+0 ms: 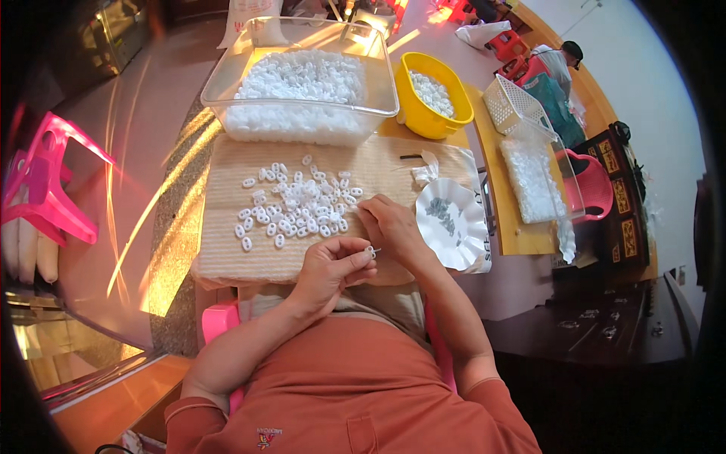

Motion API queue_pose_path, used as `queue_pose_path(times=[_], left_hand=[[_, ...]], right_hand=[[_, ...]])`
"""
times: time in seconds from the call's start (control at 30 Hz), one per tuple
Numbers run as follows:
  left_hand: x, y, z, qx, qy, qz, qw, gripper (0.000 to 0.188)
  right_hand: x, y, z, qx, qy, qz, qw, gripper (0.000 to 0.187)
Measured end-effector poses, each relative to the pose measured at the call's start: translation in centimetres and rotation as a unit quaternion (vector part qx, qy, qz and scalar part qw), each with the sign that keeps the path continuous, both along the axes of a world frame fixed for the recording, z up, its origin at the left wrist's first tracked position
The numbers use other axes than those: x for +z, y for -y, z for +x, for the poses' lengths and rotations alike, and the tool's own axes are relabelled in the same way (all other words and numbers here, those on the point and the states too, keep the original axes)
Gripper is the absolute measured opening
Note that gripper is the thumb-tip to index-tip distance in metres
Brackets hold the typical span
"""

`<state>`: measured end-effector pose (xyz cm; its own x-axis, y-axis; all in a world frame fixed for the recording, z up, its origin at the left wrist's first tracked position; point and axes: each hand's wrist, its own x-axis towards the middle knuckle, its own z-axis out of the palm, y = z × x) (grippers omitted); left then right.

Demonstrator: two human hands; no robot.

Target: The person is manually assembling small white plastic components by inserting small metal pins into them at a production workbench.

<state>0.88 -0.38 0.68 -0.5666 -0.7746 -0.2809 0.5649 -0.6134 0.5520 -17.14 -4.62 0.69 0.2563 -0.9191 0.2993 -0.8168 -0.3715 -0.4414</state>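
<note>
Thumb and fingers of my left hand (333,271) pinch a small white plastic piece (370,253), with a thin pin-like bit sticking out to the right. Just above and to the right, my right hand (392,227) rests by the edge of the pile, its fingers bent down to the cloth. Whatever its fingertips hold, if anything, is hidden. Loose white two-holed plastic pieces (291,204) lie scattered on the beige striped cloth (227,163). At the right, a white plate with a wavy rim (473,234) carries small grey bits (445,216).
A clear bin (302,113) heaped with white pieces stands behind the cloth, beside a yellow tub (406,94) of similar pieces. Further right are a white basket (522,102) and a bagged white batch (533,185). A pink stool (57,181) stands left; another person (556,64) sits far right.
</note>
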Motion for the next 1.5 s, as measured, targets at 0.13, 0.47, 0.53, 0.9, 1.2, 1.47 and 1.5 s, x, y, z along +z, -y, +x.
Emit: queue_pose_path(times=[0.13, 0.47, 0.53, 0.9, 1.2, 1.47, 1.5], left_hand=[[0.1, -0.1, 0.0, -0.002, 0.007, -0.001, 1.000, 0.014], [-0.3, 0.0, -0.1, 0.006, 0.012, 0.024, 1.000, 0.012], [-0.4, 0.1, -0.1, 0.007, 0.013, 0.027, 1.000, 0.012], [-0.6, 0.2, -0.1, 0.007, 0.015, 0.037, 0.999, 0.013], [-0.6, 0.2, -0.1, 0.009, 0.017, 0.043, 0.999, 0.012], [-0.6, 0.2, -0.1, 0.011, 0.017, 0.046, 0.999, 0.015], [-0.6, 0.2, -0.1, 0.010, 0.017, 0.047, 0.999, 0.015]], right_hand=[[0.0, -0.4, -0.6, -0.010, 0.035, -0.014, 0.999, 0.014], [-0.1, -0.2, -1.0, -0.010, 0.086, 0.015, 0.996, 0.015], [-0.1, -0.1, -0.9, 0.001, 0.075, 0.010, 0.997, 0.015], [0.5, -0.3, -0.2, 0.004, 0.031, 0.008, 0.999, 0.020], [1.2, -0.4, -0.3, -0.007, 0.137, 0.018, 0.990, 0.017], [0.8, 0.1, -0.7, 0.014, 0.153, 0.002, 0.988, 0.020], [0.6, 0.1, -0.8, 0.006, 0.155, 0.010, 0.988, 0.020]])
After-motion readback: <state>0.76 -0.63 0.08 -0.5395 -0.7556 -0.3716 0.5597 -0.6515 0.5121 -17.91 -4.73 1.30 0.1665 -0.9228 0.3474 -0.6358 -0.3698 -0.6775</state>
